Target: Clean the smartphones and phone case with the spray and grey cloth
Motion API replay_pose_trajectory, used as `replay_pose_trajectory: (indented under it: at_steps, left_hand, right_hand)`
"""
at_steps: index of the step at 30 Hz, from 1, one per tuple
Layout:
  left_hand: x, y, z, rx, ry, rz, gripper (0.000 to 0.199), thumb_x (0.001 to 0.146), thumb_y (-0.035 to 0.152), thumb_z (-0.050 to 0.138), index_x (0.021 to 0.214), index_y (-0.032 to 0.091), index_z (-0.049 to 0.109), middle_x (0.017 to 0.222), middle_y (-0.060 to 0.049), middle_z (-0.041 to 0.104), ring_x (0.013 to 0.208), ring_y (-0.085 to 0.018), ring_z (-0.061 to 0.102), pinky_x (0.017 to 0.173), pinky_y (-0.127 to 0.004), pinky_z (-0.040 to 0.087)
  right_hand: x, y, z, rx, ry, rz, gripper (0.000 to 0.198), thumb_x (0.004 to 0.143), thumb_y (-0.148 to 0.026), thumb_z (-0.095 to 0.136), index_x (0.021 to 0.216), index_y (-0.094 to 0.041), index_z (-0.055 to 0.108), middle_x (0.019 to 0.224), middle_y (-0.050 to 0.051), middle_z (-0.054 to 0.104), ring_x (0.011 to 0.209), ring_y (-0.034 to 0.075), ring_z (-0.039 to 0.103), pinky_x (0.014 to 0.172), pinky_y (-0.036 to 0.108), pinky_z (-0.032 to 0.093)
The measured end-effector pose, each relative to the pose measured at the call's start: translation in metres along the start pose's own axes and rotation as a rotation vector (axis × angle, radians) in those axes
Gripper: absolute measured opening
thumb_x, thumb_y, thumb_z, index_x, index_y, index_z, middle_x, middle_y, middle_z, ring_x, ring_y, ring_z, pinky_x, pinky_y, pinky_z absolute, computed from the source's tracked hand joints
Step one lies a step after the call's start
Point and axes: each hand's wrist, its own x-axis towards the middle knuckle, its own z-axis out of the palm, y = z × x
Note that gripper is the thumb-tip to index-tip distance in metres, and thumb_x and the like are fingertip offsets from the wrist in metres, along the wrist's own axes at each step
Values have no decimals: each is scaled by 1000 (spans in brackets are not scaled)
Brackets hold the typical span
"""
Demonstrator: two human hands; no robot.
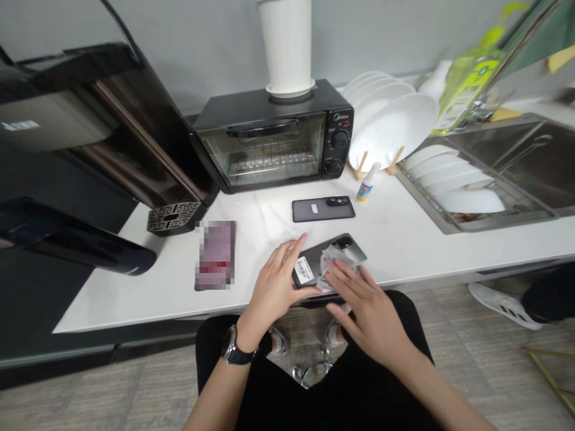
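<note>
A grey smartphone [316, 254] lies back up on the white counter near its front edge, with a white barcode label at its left end. My left hand [277, 280] grips that end between thumb and fingers. Beneath the fingers of my right hand [362, 302] a crumpled white tissue [330, 257] is pressed against the phone's back, beside the camera block. Behind it rests a black phone case [321, 209] with a camera cutout. A small spray bottle [368, 182] stands to the right of the case.
At the back is a black toaster oven [269, 143] with a white pot [287, 45] on top. A dark drink machine [148, 131] stands left, near a blurred purple item [216, 254]. White plates [390, 129] and a sink [516, 155] are right. A person's shoe [505, 305] shows below.
</note>
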Motion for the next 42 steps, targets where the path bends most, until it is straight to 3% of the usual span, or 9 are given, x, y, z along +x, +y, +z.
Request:
replay_pose_trajectory:
  at_steps: [5, 11, 15, 20, 24, 29, 33, 37, 42]
  left_hand:
    - [3, -1, -1, 3, -2, 8, 118, 75, 48, 93, 169, 39, 21, 153, -12, 53, 141, -34, 57, 119, -52, 48]
    - [3, -1, -2, -21, 4, 23, 102, 89, 24, 81, 169, 38, 20, 155, -11, 51, 143, -30, 55, 119, -46, 47]
    - [0, -1, -2, -25, 3, -1, 103, 88, 22, 80, 169, 38, 19, 156, -11, 49, 142, -30, 56, 116, -44, 50]
    - [1, 1, -3, -10, -2, -28, 114, 80, 35, 92, 168, 40, 20, 154, -9, 51, 139, -31, 59, 119, -47, 48]
    - [4, 0, -3, 14, -7, -4, 115, 78, 41, 93, 168, 42, 22, 155, -9, 51, 138, -31, 60, 119, -47, 48]
    - [3, -3, -3, -14, -2, 16, 102, 89, 27, 82, 169, 40, 21, 157, -8, 48, 144, -30, 54, 121, -45, 46]
    - [1, -3, -3, -22, 0, 21, 100, 90, 19, 75, 169, 40, 19, 157, -9, 47, 144, -29, 54, 118, -43, 49]
    - [2, 0, -1, 34, 14, -32, 102, 85, 30, 86, 167, 35, 26, 156, -11, 48, 143, -32, 53, 119, -49, 48]
    - [6, 1, 2, 146, 84, -38, 71, 80, 43, 91, 141, 25, 58, 155, -12, 52, 147, -38, 44, 123, -60, 41]
  right_hand:
    - [16, 45, 0, -163, 191, 239, 59, 110, -49, 46, 155, -12, 52, 157, 19, 57, 154, 38, 45, 124, 69, 34]
    - [64, -22, 23, 44, 80, 77, 65, 107, -56, 52, 152, -9, 56, 160, 19, 53, 155, 35, 44, 129, 63, 31]
    - [43, -46, 18, 164, 6, -34, 63, 105, -57, 55, 149, -12, 58, 159, 16, 55, 153, 30, 47, 130, 61, 32]
    - [2, 9, -7, 38, 41, 59, 50, 110, -43, 50, 154, -20, 55, 162, 10, 52, 154, 30, 45, 125, 64, 38]
    - [19, 36, -8, -75, 163, 251, 54, 110, -46, 47, 152, -14, 56, 160, 14, 54, 154, 36, 44, 124, 69, 36]
    - [64, -17, 19, 65, 122, 141, 65, 106, -59, 52, 148, -9, 60, 158, 17, 55, 153, 36, 46, 128, 64, 34]
    - [52, -50, 22, 178, 30, 8, 68, 104, -62, 54, 148, -10, 59, 158, 16, 55, 152, 31, 49, 129, 59, 35]
    - [16, -22, 2, 133, 17, 10, 53, 108, -48, 53, 152, -19, 56, 160, 10, 55, 153, 28, 47, 128, 59, 38]
    - [-1, 26, -14, -4, 105, 172, 46, 110, -41, 48, 151, -23, 58, 160, 9, 55, 152, 29, 49, 125, 62, 39]
